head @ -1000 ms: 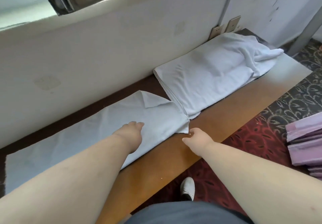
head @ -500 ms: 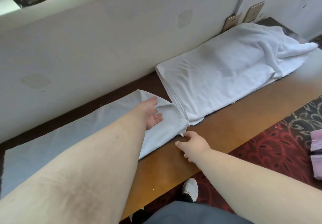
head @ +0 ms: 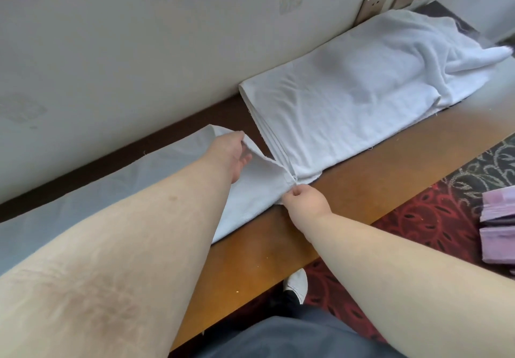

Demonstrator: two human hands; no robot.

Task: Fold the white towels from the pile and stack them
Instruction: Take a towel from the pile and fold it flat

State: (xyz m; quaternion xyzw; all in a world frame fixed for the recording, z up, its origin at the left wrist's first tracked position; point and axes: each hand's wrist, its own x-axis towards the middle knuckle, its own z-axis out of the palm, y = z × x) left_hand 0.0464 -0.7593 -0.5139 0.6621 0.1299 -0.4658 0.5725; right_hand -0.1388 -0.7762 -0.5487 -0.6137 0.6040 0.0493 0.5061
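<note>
A long white towel (head: 117,182) lies flat along the wooden table (head: 362,190), reaching from the left edge to the middle. My left hand (head: 232,152) holds the towel's far right corner, which is turned up off the table. My right hand (head: 302,200) pinches the near right corner at the table's front side. Just to the right, a pile of white towels (head: 348,106) lies against the wall, with a crumpled one on its far end.
The white wall runs close behind the table, with two wall sockets (head: 390,0) above the pile. Purple folded cloths (head: 498,229) lie on the patterned carpet at the right. My white shoe (head: 296,286) shows below the table's front edge.
My left hand moved from the towel's middle to its far right corner and lifted it. My right hand closed on the near corner. The view shifted closer and to the left.
</note>
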